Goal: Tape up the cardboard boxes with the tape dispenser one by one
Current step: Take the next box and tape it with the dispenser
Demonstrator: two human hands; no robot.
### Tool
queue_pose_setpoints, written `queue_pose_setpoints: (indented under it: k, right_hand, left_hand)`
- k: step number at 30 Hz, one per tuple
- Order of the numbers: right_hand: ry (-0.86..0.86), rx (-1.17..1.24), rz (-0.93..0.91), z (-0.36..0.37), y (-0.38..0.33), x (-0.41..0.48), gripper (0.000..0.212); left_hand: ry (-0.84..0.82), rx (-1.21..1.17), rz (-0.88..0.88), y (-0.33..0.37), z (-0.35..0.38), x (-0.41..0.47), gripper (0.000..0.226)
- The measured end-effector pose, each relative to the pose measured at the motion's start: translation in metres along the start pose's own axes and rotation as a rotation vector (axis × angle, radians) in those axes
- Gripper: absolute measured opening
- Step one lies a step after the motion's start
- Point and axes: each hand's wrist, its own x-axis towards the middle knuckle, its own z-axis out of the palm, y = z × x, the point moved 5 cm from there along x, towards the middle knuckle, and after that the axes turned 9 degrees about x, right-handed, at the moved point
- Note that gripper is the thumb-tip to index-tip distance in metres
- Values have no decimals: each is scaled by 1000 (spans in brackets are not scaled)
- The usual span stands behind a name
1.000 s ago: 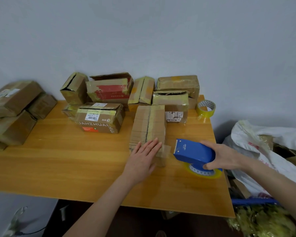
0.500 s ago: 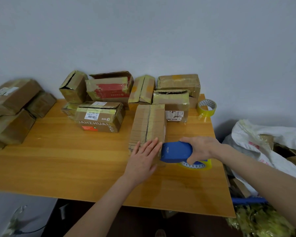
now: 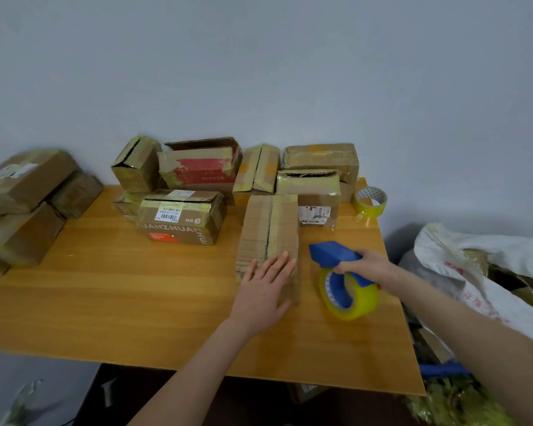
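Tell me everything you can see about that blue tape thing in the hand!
The tape dispenser looks like blue plastic, with a wedge-shaped head and a round hub carrying a roll of yellowish tape below. The right hand grips its handle from above. It is tilted, head pointing left toward the long box, apart from it, over the wooden table. I cannot tell if the roll touches the table.

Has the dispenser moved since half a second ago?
Yes. The dispenser in the right hand has pulled rightward away from the box and now sits clear of its right edge.

Long ribbed cardboard box (image 3: 270, 229) lies flat; blue tape dispenser (image 3: 340, 273) just right.
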Motion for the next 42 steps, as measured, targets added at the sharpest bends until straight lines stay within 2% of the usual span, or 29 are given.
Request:
queue_pose_setpoints:
  k: [3, 6, 7, 10, 13, 15, 17, 19, 22, 24, 25, 26, 28, 30, 32, 36, 40, 42]
  right_hand:
    - [49, 414, 196, 33, 31, 4, 55]
    - [65, 705, 331, 52, 51, 5, 48]
    - [81, 697, 340, 53, 55, 8, 47]
    - [129, 424, 300, 46, 61, 10, 52]
    - [126, 100, 152, 36, 47, 6, 41]
    - [171, -112, 9, 32, 23, -1, 36]
    - [227, -200, -127, 38, -5, -11, 43]
    - [204, -180, -230, 62, -30, -23, 55]
    - [112, -109, -306, 112, -55, -38, 70]
    - [133, -94, -254, 132, -56, -34, 86]
    - [170, -110, -208, 135, -55, -32, 89]
    - [206, -138, -174, 134, -54, -29, 88]
    - [237, -166, -145, 132, -52, -25, 70]
    - [235, -167, -165, 129, -53, -23, 48]
    - [230, -156, -197, 125, -53, -22, 38]
    - [144, -92, -226, 114, -55, -25, 42]
    - [189, -85, -289, 88, -50, -37, 58]
    - [194, -100, -312, 82, -46, -46, 62]
  left_hand:
    - [5, -30, -4, 1, 0, -2, 78]
    - [16, -54, -2, 0, 4, 0, 77]
    - [21, -53, -2, -1, 5, 0, 76]
    - [11, -83, -5, -3, 7, 0, 82]
    - [41, -336, -24, -8, -6, -2, 73]
    - [175, -571, -157, -25, -17, -7, 55]
    - [334, -669, -377, -50, -22, -16, 47]
    - [314, -701, -546, -67, -18, -20, 48]
    - [117, -745, -655, -66, -7, -12, 65]
    - [19, -850, -704, -61, 1, -4, 79]
    - [-1, -897, -729, -59, 5, 0, 79]
    - [-3, -922, -745, -60, 10, 3, 72]
    - [16, -911, -753, -64, 15, 6, 56]
    - [29, -863, -744, -68, 17, 7, 47]
    - [31, -840, -723, -72, 18, 7, 40]
    - [24, -957, -659, -77, 15, -2, 41]
    - [189, -957, -751, -95, 10, -27, 41]
    - [213, -1018, -771, -96, 11, -35, 37]
